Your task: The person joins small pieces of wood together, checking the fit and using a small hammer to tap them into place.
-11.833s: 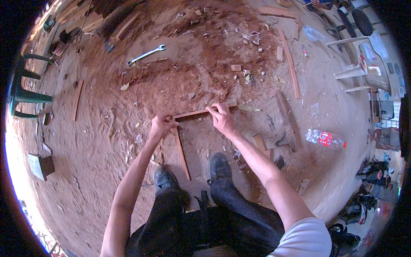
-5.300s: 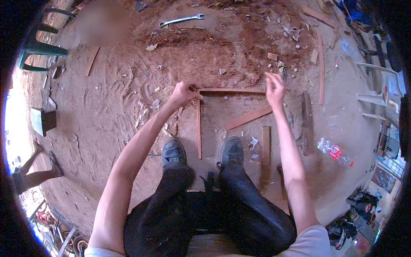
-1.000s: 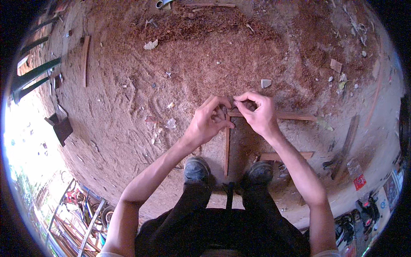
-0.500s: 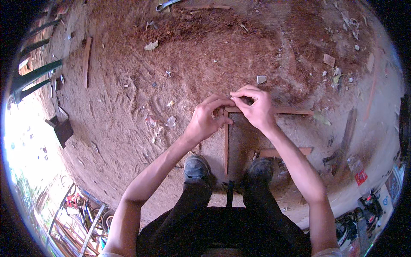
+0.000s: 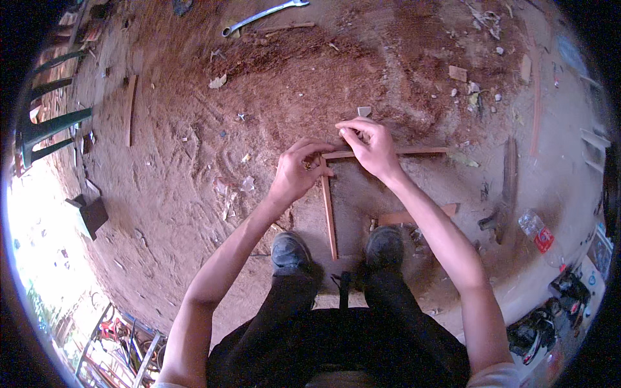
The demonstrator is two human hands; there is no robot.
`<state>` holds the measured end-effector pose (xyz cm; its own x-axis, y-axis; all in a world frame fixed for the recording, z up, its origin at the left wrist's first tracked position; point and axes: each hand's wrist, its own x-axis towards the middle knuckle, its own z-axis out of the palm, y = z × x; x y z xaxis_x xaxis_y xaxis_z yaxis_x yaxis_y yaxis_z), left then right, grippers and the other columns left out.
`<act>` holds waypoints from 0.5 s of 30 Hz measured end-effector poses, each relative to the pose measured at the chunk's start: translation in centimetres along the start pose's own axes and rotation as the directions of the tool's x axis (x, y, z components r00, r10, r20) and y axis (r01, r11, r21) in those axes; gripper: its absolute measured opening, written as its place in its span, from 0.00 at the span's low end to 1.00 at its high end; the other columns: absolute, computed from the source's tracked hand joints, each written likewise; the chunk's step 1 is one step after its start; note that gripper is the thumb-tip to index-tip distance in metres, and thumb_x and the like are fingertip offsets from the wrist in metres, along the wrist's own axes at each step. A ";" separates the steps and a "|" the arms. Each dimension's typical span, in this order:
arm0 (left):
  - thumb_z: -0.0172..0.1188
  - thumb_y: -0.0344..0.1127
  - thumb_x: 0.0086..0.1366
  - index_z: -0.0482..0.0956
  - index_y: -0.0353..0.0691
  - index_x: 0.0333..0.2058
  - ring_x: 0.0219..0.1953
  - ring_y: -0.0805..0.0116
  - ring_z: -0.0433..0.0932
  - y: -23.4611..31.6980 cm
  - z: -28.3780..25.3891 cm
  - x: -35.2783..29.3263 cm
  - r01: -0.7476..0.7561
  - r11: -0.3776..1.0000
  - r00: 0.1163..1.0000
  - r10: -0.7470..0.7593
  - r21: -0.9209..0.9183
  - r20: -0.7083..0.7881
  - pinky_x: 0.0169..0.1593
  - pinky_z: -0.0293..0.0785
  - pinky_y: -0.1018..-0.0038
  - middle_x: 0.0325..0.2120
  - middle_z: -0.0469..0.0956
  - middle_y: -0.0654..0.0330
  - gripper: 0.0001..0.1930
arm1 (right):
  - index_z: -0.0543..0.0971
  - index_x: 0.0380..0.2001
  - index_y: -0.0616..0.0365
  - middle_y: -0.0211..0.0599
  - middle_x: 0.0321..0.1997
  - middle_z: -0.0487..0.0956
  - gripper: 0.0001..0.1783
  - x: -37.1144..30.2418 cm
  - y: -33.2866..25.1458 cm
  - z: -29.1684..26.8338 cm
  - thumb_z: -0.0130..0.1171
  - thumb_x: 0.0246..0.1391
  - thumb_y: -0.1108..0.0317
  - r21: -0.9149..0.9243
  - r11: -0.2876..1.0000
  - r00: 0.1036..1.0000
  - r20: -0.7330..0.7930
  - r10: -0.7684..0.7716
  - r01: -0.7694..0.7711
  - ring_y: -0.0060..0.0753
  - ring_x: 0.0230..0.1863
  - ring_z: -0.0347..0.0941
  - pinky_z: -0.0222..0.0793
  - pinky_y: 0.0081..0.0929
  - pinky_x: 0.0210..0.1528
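Two narrow wooden strips meet in a corner on the dirt floor between my hands. One crosswise strip (image 5: 420, 150) runs off to the right, and the other lengthwise strip (image 5: 329, 216) comes back toward my feet. My left hand (image 5: 299, 169) is closed around the corner, thumb on the near side and fingers over the far side. Just to the right and above the crosswise strip, my right hand (image 5: 372, 145) is pinched, thumb against forefinger. Whatever sits between those fingertips is too small to make out.
A combination wrench (image 5: 264, 18) lies at the far side. Another wooden piece (image 5: 417, 215) rests near my right shoe (image 5: 384, 247). Dark green chair legs (image 5: 61, 124) stand at the left. A clear plastic bottle (image 5: 532, 223) with a red label lies at the right, and small scraps dot the dirt.
My right hand has drawn a little away from my left, its fingertips now apart from the left fingers. The left hand stays at the corner. The view has shifted, showing more of the wrench.
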<state>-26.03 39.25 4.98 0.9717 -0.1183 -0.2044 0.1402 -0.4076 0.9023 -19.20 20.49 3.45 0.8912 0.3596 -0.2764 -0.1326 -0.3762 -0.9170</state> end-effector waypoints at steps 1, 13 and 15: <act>0.73 0.26 0.44 0.82 0.40 0.45 0.37 0.66 0.79 0.0 0.1 0.0 -0.008 1.000 1.000 0.008 -0.002 -0.001 0.41 0.77 0.72 0.39 0.80 0.58 0.24 | 0.83 0.40 0.62 0.35 0.36 0.82 0.09 -0.4 -0.1 -0.4 0.58 0.58 0.73 -0.010 0.999 0.999 -0.034 -0.038 0.038 0.25 0.39 0.77 0.70 0.24 0.43; 0.75 0.28 0.42 0.83 0.41 0.44 0.45 0.61 0.80 -1.3 0.2 -0.7 -0.097 0.984 0.995 0.101 0.150 -0.022 0.49 0.76 0.69 0.42 0.81 0.56 0.25 | 0.81 0.38 0.64 0.38 0.35 0.82 0.07 -19.5 2.6 -11.8 0.56 0.59 0.77 -0.221 0.973 0.974 -0.228 0.011 -0.063 0.28 0.38 0.78 0.72 0.24 0.40; 0.74 0.28 0.43 0.83 0.40 0.43 0.47 0.59 0.80 -1.8 0.3 -0.7 0.011 0.997 1.000 -0.012 0.082 0.015 0.51 0.76 0.69 0.43 0.81 0.55 0.24 | 0.81 0.37 0.65 0.39 0.35 0.81 0.07 -25.3 4.2 -13.7 0.56 0.58 0.77 -0.296 0.925 0.944 -0.295 0.150 -0.240 0.29 0.38 0.78 0.72 0.27 0.42</act>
<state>-26.99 39.78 3.35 0.9670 -0.1267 -0.2210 0.1348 -0.4816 0.8660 -36.36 -1.88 10.49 0.9489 0.0311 -0.3139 -0.2080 -0.6864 -0.6968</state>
